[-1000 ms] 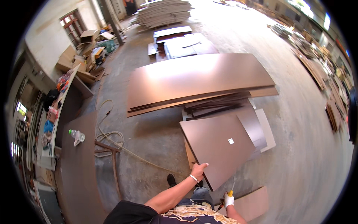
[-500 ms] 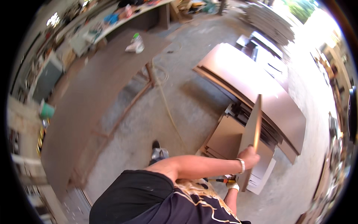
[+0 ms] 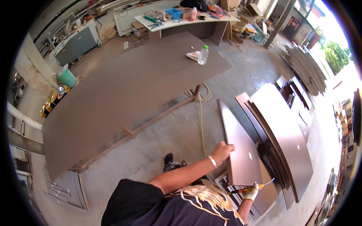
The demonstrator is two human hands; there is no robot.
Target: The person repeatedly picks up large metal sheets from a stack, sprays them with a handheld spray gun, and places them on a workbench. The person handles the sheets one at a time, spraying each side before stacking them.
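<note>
My left hand (image 3: 222, 151), with a pale bracelet at the wrist, is closed on the left edge of a flat brown panel (image 3: 243, 150). The panel is tilted up and has a small white mark on its face. My right hand (image 3: 250, 193) wears a pale work glove and is at the panel's lower edge, its thumb against the board. Through that hand runs what looks like a screwdriver (image 3: 236, 191) with a black and orange handle, its thin shaft pointing right. Some of the right fingers are hidden.
Right of the panel lies a stack of large brown boards (image 3: 283, 132). A long brown table (image 3: 124, 98) fills the left, bearing a green-capped bottle (image 3: 203, 55). A hose (image 3: 201, 124) trails over the floor. Farther back stand a cluttered white bench (image 3: 181, 23) and stacked sheets (image 3: 307, 67).
The panel has swung left, turning from nearly edge-on to showing its broad face. Both hands have moved with it. The view has shifted, bringing more of the table and back bench into sight.
</note>
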